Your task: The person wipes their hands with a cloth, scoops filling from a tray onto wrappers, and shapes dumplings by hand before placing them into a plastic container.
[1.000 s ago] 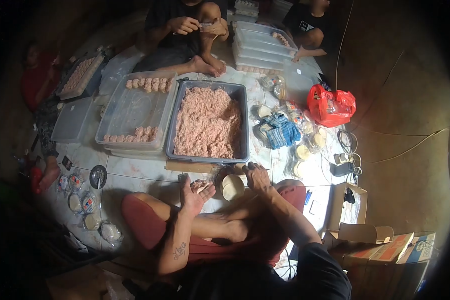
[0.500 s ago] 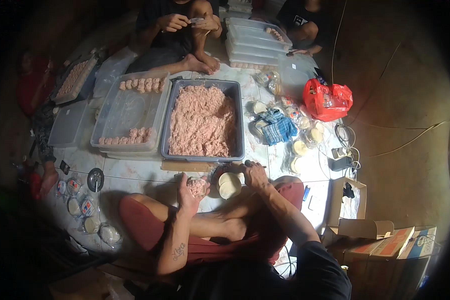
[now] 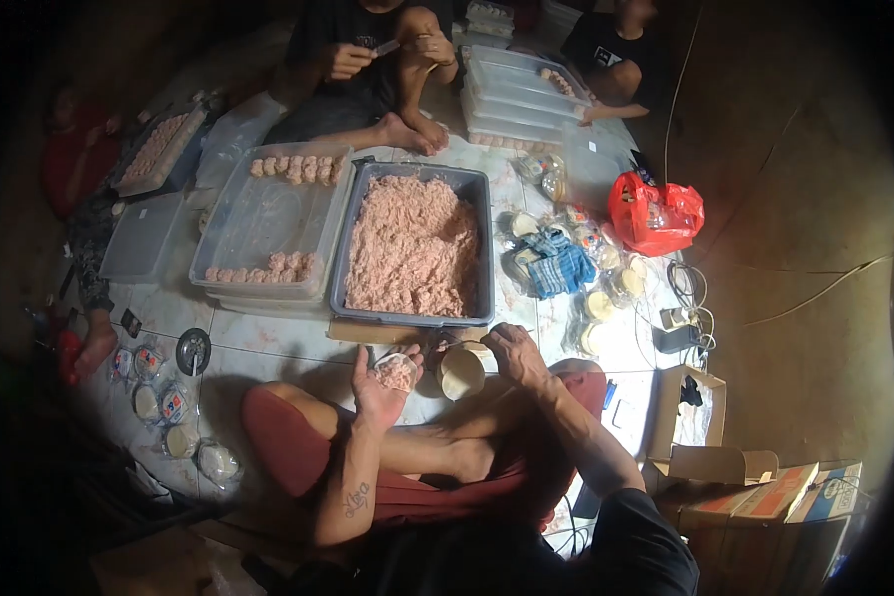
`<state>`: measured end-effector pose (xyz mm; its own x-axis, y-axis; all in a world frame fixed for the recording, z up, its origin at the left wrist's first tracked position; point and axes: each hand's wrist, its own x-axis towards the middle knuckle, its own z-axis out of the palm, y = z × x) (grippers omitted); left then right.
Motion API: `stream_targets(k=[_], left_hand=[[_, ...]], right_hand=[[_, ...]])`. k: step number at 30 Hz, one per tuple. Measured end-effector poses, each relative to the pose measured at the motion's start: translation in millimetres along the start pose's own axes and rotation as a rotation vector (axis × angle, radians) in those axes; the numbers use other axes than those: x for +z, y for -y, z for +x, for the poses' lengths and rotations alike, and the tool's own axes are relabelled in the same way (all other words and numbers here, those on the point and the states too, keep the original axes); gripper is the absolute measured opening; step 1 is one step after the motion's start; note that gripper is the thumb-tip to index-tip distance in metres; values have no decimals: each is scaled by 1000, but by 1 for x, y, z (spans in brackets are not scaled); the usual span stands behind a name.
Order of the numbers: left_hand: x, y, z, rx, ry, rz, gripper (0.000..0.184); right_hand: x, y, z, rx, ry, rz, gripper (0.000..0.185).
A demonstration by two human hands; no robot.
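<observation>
My left hand is turned palm up, with a round dough wrapper and pink minced filling cradled in it. To its right is a stack of pale round wrappers, low in front of my crossed legs. Just right of that stack, my right hand is closed with its fingers curled down; what it grips is mostly hidden. Beyond both hands stands a grey tub, heaped with pink minced meat.
Left of the tub, a clear plastic box holds rows of filled dumplings. Wrapped wrapper packs, a blue checked cloth and a red plastic bag lie at right. Cables and cardboard boxes are further right. Other people sit across the floor.
My left hand has opened out flatter under the filled wrapper. My right hand has shifted slightly, and the dark tool seen in it is now hardly visible. The view has moved a little.
</observation>
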<state>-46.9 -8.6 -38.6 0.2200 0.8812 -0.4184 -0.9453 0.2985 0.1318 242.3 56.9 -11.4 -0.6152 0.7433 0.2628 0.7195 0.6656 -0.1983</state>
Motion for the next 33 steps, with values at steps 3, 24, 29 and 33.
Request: stream_targets(k=[3,24,29,33], left_hand=[[-4,-3,-1,-57,92,-53,81],[61,0,-33,-156,316,59,93],[46,8,-19,99,138,62,91],[44,2,-17,12,-1,40,85]], right_hand=[[-49,42,15,54,-64,352,26],[-53,108,17,70,67,302,41],[-45,130,6,294,-155,550,41],[-53,130,2,210,23,554,34]])
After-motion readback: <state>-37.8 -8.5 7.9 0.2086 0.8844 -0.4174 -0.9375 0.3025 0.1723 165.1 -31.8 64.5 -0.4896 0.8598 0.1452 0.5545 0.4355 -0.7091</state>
